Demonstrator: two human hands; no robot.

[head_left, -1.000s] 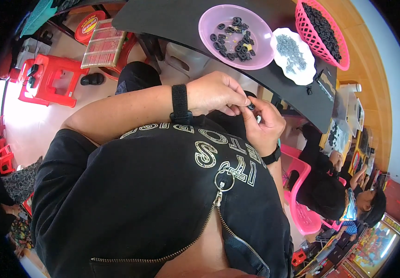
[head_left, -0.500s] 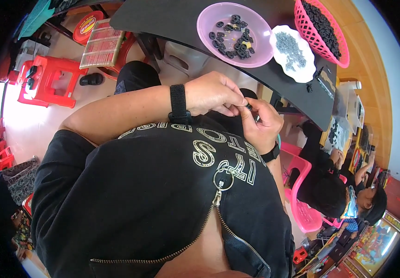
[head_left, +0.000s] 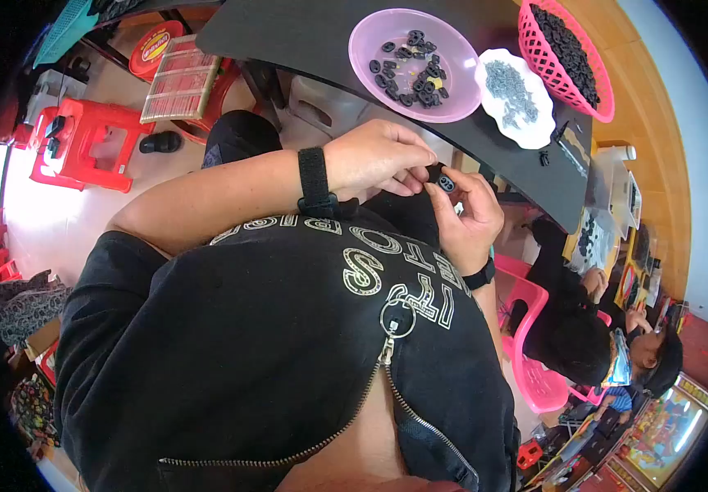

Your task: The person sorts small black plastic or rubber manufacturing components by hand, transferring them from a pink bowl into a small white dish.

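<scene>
In front of my chest, my right hand (head_left: 470,215) pinches a small black oval piece (head_left: 446,184) between thumb and fingertips, its face with pale marks turned up. My left hand (head_left: 380,162) is just left of it, thumb and fingers pressed together; whatever they hold, if anything, is hidden. The two hands are close, with a narrow gap between the fingertips. Beyond them on the dark table (head_left: 305,37) stands a purple bowl (head_left: 370,78) with several black pieces and some yellow bits. A white scalloped dish (head_left: 534,135) beside it holds small grey parts.
A pink basket (head_left: 538,57) full of black pieces stands at the table's far right. Red stools (head_left: 95,135) and a slatted mat (head_left: 180,82) are at the left. At the right, a co-worker (head_left: 571,344) sits near a pink chair (head_left: 522,344).
My fingertips have drawn slightly apart. The black oval piece, mostly covered before, now shows its marked face in my right hand. The bowl and dish stay in place.
</scene>
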